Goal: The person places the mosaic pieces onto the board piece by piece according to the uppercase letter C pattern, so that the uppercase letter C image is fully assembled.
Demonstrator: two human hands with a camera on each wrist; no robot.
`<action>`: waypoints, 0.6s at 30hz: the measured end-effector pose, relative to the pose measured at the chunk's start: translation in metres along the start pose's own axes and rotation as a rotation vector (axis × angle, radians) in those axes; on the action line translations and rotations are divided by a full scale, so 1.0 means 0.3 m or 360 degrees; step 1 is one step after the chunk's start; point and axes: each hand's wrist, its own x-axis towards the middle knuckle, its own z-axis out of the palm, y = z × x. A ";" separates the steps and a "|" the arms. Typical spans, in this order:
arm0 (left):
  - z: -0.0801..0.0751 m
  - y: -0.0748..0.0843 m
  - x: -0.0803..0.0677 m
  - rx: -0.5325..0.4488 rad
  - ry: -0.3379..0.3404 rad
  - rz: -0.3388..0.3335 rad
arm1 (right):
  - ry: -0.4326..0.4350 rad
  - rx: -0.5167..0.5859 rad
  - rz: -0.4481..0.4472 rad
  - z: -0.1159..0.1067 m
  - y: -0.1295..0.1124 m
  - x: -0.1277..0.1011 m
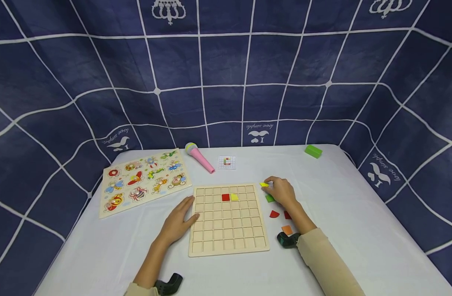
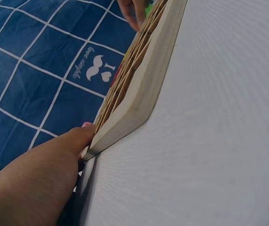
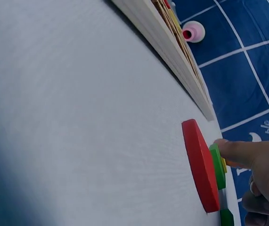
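Observation:
A wooden grid board [image 1: 227, 246] lies flat, with a red square tile [image 1: 226, 197] and a yellow tile [image 1: 235, 197] side by side in its upper cells. My left hand [image 1: 177, 222] rests on the board's left edge, fingers extended and thumb on the frame; its thumb shows in the left wrist view. Right of the board, my right hand [image 1: 282, 191] pinches a yellow piece [image 1: 264, 184] between thumb and forefinger, low at the table. Close by lie a green piece [image 1: 270, 198], a red rounded piece [image 1: 274, 214], another red piece [image 1: 287, 215] and an orange piece [image 1: 286, 230].
A wooden insect picture board [image 1: 144, 181] lies at the left. Behind the grid board are a pink toy microphone [image 1: 200, 158] and a small pattern card [image 1: 227, 162]. A green block [image 1: 313, 151] sits at the back right. Dark blue checked cloth [image 1: 226, 102] hangs around the white table.

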 end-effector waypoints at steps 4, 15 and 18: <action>0.003 -0.005 0.001 0.0005 0.0006 0.0008 | 0.0009 0.0017 0.0034 -0.007 0.015 0.001; 0.007 -0.013 -0.001 -0.0002 0.0025 0.0030 | -0.0048 0.0069 0.0011 -0.015 0.059 0.014; 0.006 -0.012 -0.001 0.0000 0.0025 0.0028 | -0.0045 0.0065 -0.0012 -0.016 0.057 0.016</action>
